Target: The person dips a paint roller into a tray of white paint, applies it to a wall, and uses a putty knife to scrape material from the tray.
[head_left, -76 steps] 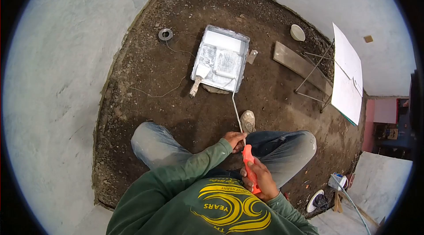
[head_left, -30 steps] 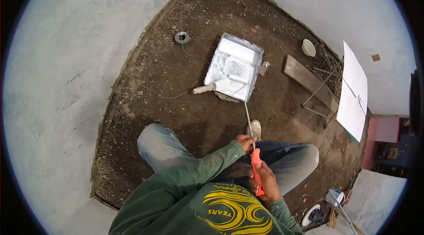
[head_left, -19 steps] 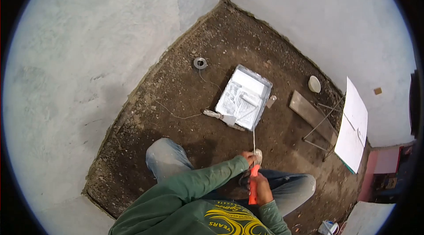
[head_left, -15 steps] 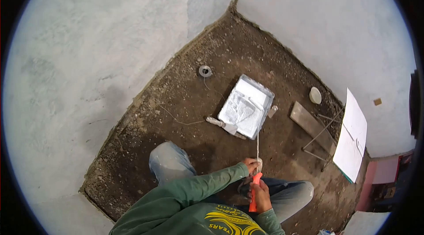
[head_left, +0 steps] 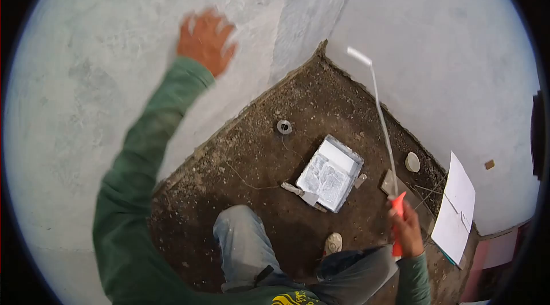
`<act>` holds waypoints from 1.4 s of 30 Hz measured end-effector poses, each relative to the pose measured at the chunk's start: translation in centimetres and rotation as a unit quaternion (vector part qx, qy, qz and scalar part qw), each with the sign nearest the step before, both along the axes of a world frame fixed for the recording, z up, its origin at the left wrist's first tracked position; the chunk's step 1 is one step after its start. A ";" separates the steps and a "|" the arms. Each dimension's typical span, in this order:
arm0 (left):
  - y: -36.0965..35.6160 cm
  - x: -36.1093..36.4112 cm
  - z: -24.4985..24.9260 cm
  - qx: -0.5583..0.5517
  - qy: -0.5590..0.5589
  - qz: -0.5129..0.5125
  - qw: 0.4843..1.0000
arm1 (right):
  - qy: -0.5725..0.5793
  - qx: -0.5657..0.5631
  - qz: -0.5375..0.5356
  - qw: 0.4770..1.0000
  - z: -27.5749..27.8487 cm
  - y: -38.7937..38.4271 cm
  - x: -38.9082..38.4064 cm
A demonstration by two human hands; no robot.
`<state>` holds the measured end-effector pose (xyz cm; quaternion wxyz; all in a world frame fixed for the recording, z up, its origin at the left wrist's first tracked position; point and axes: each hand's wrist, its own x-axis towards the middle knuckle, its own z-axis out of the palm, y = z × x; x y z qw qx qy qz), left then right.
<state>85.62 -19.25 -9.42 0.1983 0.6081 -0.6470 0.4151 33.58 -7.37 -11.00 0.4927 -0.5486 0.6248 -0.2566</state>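
Note:
My left hand (head_left: 206, 41) is raised at the upper left with its fingers spread, in front of the pale wall (head_left: 137, 12), holding nothing. My right hand (head_left: 408, 228) is wrapped round the orange handle (head_left: 397, 242) of a paint roller. The roller's long thin rod points up and away to a small white roller head (head_left: 359, 55) near the right wall. On the dirt floor between my hands lies a paint tray (head_left: 331, 174) with white paint in it. A putty knife (head_left: 300, 192) rests across the tray's near left edge.
A wire coil (head_left: 284, 127) lies beyond the tray. To the right are a white bowl (head_left: 412, 161), a wooden board (head_left: 391, 183) and a white panel (head_left: 455, 207) by thin metal rods. Two walls meet in a corner ahead.
My left hand has left the roller's rod and swung up to the left, opening. My right hand has moved right and forward with the roller, whose head has risen from the tray.

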 end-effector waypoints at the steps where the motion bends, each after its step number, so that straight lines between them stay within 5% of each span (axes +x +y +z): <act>1: 0.3 1.6 1.3 -0.017 -0.052 0.045 0.998 | -0.001 -0.034 0.009 0.999 -0.3 -1.1 -0.7; 6: 0.5 7.0 0.9 0.079 -0.112 0.186 0.973 | 0.165 -0.083 0.024 0.983 -4.5 -7.3 -4.2; 9: 1.2 5.5 1.6 0.156 -0.133 0.267 0.942 | 0.134 -0.100 0.030 0.986 -11.2 -9.6 -6.0; 13: 0.7 6.3 0.7 0.096 -0.153 0.229 0.956 | 0.142 -0.106 0.063 0.982 -17.2 -11.5 -4.5; 19: 0.8 4.7 1.5 0.179 -0.168 0.291 0.924 | 0.129 -0.114 0.126 0.977 -25.6 -18.9 -3.4; 25: -0.1 3.1 1.3 0.187 -0.184 0.358 0.896 | 0.204 -0.126 0.240 0.941 -28.9 -27.1 -1.0; 27: -1.1 1.3 1.9 0.266 -0.100 0.432 0.856 | 0.214 -0.101 0.262 0.936 -29.5 -28.7 -1.1; 31: -1.3 0.5 1.5 0.204 -0.206 0.454 0.842 | 0.195 -0.131 0.308 0.922 -31.7 -32.4 -2.1; 33: -1.9 -0.9 2.6 0.283 -0.080 0.513 0.807 | 0.194 -0.118 0.331 0.916 -32.0 -33.9 -2.0; 36: -1.8 -1.6 1.9 0.235 -0.112 0.485 0.835 | 0.181 -0.106 0.347 0.914 -32.4 -36.0 -1.9; 39: -3.2 -3.0 3.0 0.295 -0.019 0.551 0.780 | 0.179 -0.108 0.355 0.911 -32.8 -37.4 -1.6; 42: -3.6 -3.6 2.7 0.284 -0.024 0.554 0.782 | 0.146 -0.145 0.355 0.912 -34.6 -38.3 -2.2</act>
